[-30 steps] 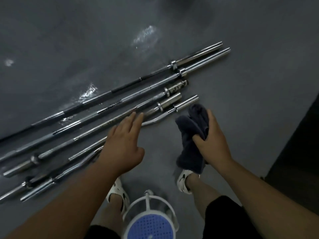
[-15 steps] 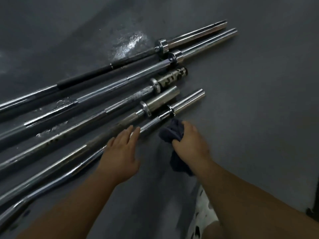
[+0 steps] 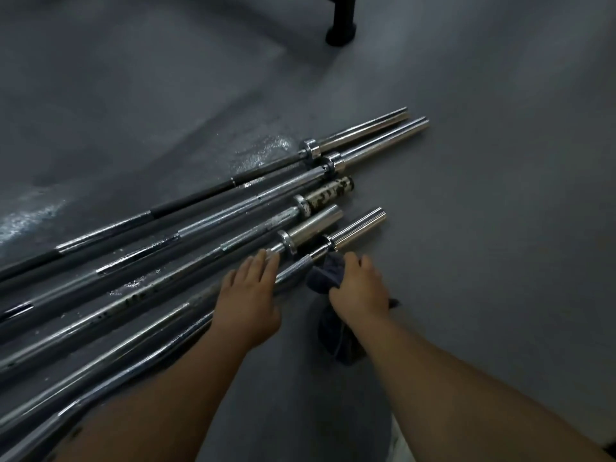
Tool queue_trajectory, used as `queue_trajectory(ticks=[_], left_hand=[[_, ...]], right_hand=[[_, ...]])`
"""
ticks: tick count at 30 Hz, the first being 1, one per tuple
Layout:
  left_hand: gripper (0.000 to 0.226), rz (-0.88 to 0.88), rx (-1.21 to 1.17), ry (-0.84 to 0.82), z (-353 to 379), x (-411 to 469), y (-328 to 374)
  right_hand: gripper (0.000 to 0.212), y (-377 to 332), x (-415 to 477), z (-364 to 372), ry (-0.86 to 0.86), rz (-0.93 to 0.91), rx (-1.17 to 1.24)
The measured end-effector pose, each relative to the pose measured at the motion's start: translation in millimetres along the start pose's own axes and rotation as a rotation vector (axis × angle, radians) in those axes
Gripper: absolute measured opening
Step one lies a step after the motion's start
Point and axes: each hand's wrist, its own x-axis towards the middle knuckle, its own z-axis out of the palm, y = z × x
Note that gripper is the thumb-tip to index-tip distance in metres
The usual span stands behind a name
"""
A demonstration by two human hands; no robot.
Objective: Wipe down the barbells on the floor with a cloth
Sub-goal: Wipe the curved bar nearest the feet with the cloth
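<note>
Floor [image 3: 483,245]: grey, five barbells [image 3: 216,216]
Left hand [image 3: 248,305]: flat on nearest bar [image 3: 296,265]
Right hand [image 3: 360,288]: gripping dark cloth [image 3: 321,278] against it

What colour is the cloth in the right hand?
Dark navy-grey; the cloth shows in the head view.

The floor [image 3: 500,228] is a dull grey, smooth surface under dim light, darker toward the upper left. Two wet-looking patches [image 3: 263,151] shine on it, one near the middle and one at the left edge. A black furniture leg [image 3: 343,21] stands on it at the top.
</note>
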Motion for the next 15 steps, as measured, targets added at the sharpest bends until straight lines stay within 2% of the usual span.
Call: queue_trajectory(ticks=[6, 15], left_hand=[[0.085, -0.06, -0.008, 0.067, -15.1, -32.4, 26.1], [0.087, -0.109, 0.02, 0.113, -33.1, -89.6, 73.9]], right_hand=[[0.057, 6.3, -41.0, -19.4, -0.004, -0.086, 0.004], [0.054, 32.0, -99.9, -54.1, 0.085, -0.176, 0.032]])
